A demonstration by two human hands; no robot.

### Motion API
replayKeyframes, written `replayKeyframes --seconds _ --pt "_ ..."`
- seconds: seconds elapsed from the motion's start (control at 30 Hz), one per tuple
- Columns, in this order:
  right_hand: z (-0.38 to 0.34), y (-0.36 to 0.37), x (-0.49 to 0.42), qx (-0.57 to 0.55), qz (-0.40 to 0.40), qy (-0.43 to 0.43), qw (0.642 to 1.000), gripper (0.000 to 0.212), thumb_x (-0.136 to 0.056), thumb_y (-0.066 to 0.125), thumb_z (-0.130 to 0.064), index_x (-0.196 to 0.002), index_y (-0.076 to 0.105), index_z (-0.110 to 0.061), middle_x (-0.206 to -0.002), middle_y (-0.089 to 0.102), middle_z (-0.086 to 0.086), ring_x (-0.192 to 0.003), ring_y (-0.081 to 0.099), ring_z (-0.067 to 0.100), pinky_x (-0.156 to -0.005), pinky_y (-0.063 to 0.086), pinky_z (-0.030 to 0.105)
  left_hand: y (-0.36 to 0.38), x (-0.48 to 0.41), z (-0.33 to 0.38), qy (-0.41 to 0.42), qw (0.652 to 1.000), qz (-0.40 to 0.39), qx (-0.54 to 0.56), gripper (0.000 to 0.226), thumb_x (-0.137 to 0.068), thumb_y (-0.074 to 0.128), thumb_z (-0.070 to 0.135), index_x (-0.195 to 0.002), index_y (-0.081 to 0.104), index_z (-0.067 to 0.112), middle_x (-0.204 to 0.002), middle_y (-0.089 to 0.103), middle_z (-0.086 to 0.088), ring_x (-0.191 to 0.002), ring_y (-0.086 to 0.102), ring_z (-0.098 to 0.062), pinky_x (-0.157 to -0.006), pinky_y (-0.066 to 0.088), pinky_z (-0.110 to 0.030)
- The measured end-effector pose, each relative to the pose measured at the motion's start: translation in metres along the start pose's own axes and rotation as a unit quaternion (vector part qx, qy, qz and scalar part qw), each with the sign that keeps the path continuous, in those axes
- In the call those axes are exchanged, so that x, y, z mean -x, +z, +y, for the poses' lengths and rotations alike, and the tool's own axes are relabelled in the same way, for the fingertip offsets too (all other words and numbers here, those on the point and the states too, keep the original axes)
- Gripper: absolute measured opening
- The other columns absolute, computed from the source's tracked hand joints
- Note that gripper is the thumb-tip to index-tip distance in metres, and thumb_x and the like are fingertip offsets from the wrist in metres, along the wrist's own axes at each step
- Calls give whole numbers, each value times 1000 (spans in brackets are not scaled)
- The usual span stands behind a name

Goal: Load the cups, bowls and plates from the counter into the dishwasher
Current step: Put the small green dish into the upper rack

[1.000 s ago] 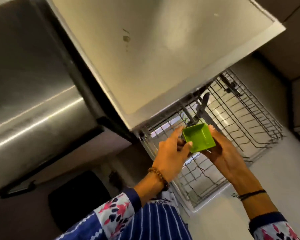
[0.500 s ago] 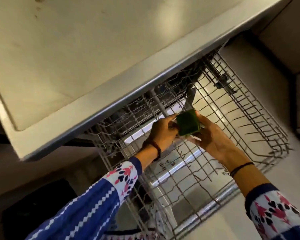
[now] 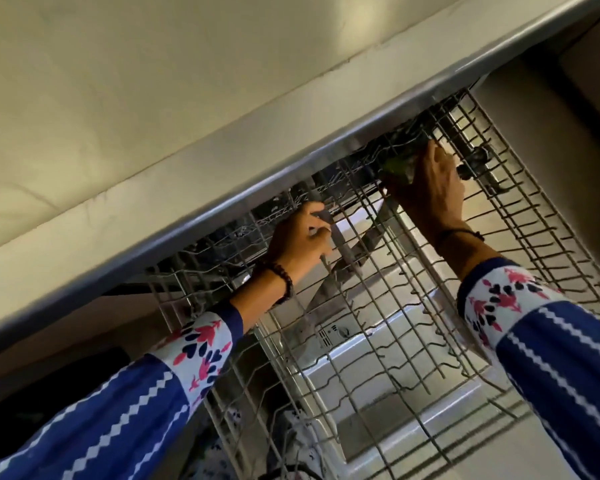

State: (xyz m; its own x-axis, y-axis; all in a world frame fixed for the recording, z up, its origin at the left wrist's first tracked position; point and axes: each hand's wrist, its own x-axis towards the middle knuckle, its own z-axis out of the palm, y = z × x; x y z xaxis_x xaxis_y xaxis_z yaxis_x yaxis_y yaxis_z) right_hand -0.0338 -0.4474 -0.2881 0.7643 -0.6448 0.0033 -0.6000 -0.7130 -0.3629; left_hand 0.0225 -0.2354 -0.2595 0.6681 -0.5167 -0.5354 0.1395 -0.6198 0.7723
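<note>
While the right grip [image 3: 426,192] holds the green dish [image 3: 397,167] at the far back of the rack [image 3: 413,341], under the counter [image 3: 153,81] edge, and the left grip [image 3: 302,237] curls round a grey tube [image 3: 343,247], it seems best to seat the dish between prongs before letting go.

I look down on a wire dishwasher rack [image 3: 378,341] that juts out from under the metal edge of a pale counter [image 3: 153,98]. My right hand [image 3: 430,192] holds a small green bowl [image 3: 397,168], blurred, at the rack's far end, just beneath that edge. My left hand [image 3: 300,239] curls its fingers round a grey bar [image 3: 343,252] in the rack. A beaded bracelet [image 3: 284,278] circles my left wrist and a thin black band [image 3: 461,233] my right. My sleeves [image 3: 118,410] are blue with white zigzags and floral cuffs.
</note>
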Motion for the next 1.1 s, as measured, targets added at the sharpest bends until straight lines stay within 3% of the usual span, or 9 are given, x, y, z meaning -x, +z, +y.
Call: replayKeyframes --seconds 0.1,0.3,0.43,0.57,0.67,0.8,0.9,1.0,1.1 --pt "-2 10 -12 30 7 -4 1000 66 -86 71 -45 -135 45 -9 -131 54 15 -118 49 33 -73 44 36 -3 -1 -4 -6 1000 1 10 37 -97 51 12 -133 47 18 -118 62 -1 -79 71 -15 -74 59 -47" --pt "-8 22 -10 63 6 -12 998 70 -87 69 -48 -140 43 -10 -133 50 12 -120 45 30 -66 45 35 1 -4 -5 -15 1000 4 23 36 -97 52 12 -133 47 16 -123 62 -5 -79 71 -16 -73 60 -46" --pt "-9 24 -2 82 -1 -2 997 71 -88 67 -51 -140 41 -10 -128 51 12 -115 46 30 -64 39 35 4 -4 -3 -10 999 -1 32 33 -97 52 12 -130 48 16 -121 63 -5 -79 72 -16 -72 61 -39" --pt "-14 15 8 67 -15 16 997 69 -88 67 -50 -138 41 -11 -131 49 12 -116 44 30 -66 41 35 3 6 -1 -2 999 -11 30 32 -97 51 11 -129 48 15 -120 64 -7 -78 72 -18 -73 59 -47" --pt "-23 2 25 52 -1 20 998 63 -90 65 -46 -137 44 -10 -130 49 11 -114 46 28 -65 43 35 0 18 3 7 999 -14 32 32 -97 51 11 -129 48 14 -120 63 -7 -77 72 -17 -70 61 -39" --pt "-46 -26 58 14 12 1 1000 52 -92 63 -36 -131 49 -5 -128 53 14 -109 52 28 -68 57 38 -7 44 20 18 999 -24 45 28 -97 54 14 -124 50 16 -117 63 -4 -73 71 -12 -67 61 -33" --pt "-71 -52 89 -55 28 -7 998 47 -93 62 -33 -130 52 -6 -128 57 10 -101 61 24 -65 55 30 -16 71 41 30 998 -29 45 29 -96 55 16 -125 51 18 -116 64 -1 -75 72 -15 -71 60 -41" --pt "-98 -83 118 -119 36 12 992 39 -92 67 -26 -124 55 -9 -120 61 6 -91 65 20 -64 57 29 -28 104 64 37 998 -36 41 31 -97 54 17 -126 51 26 -112 65 5 -77 70 -14 -74 60 -38" --pt "-127 -120 145 -175 51 23 983 27 -95 65 -25 -117 57 -12 -110 64 1 -90 63 14 -67 50 17 -45 143 82 130 991 10 20 30 -96 53 12 -122 56 24 -109 69 0 -85 70 -14 -74 60 -32"
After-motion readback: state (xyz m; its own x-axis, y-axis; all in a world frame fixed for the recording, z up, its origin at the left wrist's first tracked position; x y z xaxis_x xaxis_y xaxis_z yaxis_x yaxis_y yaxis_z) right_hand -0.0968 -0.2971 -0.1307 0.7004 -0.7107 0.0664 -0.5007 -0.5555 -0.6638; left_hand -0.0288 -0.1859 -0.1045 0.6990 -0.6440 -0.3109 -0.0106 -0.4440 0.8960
